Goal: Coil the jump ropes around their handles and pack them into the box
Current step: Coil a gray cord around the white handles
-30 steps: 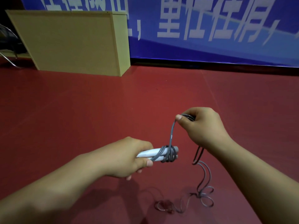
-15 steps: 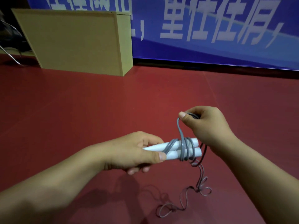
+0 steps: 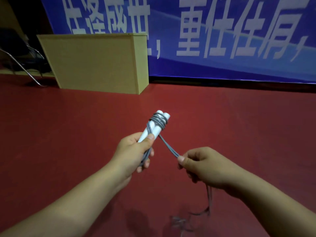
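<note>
My left hand (image 3: 135,153) grips two white jump-rope handles (image 3: 154,128) held side by side, their far ends pointing up and away from me. Several turns of grey rope (image 3: 159,120) are wound around the handles near their far ends. From the coil a doubled strand of rope (image 3: 168,147) runs down to my right hand (image 3: 201,165), which pinches it between thumb and fingers. The rest of the rope hangs below my right hand and lies in loose loops (image 3: 181,221) on the red floor.
A tan wooden box (image 3: 95,62) stands on the red floor (image 3: 230,120) at the back left, against a blue banner (image 3: 222,31) with white characters. Metal chair legs (image 3: 22,69) show at the far left.
My left hand has swung the handles from lying sideways to pointing up and away. My right hand has dropped from above the handles to below and right of them, pulling the rope taut.
</note>
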Action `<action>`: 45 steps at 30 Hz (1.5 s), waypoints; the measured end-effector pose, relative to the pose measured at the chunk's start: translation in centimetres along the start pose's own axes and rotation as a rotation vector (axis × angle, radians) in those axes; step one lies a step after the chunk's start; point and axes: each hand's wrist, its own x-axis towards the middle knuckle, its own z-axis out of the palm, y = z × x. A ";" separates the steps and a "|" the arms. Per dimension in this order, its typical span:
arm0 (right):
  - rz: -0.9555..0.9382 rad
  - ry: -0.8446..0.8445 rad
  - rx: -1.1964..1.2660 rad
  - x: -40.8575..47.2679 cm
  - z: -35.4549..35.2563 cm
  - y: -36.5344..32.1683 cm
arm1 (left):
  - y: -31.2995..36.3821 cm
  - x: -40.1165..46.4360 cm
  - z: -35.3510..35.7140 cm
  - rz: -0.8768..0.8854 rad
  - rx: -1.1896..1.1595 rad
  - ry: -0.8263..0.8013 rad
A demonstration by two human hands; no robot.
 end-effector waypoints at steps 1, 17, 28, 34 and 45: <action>0.016 0.001 -0.021 0.0 0.1 0.1 | -0.4 0.3 -0.2 0.004 0.018 0.052; 0.069 0.077 0.053 -0.1 -0.9 0.0 | -2.6 2.4 -2.2 0.017 0.174 0.327; 0.225 -0.057 0.624 -0.2 -1.9 -1.8 | -3.2 3.1 -2.0 -0.031 0.236 0.293; 0.327 -0.023 0.629 0.0 -1.8 -1.9 | -2.4 3.2 -2.5 -0.327 -0.128 0.211; 0.237 -0.043 0.613 -0.4 -1.7 -2.5 | -3.0 2.5 -2.1 -0.038 0.340 0.207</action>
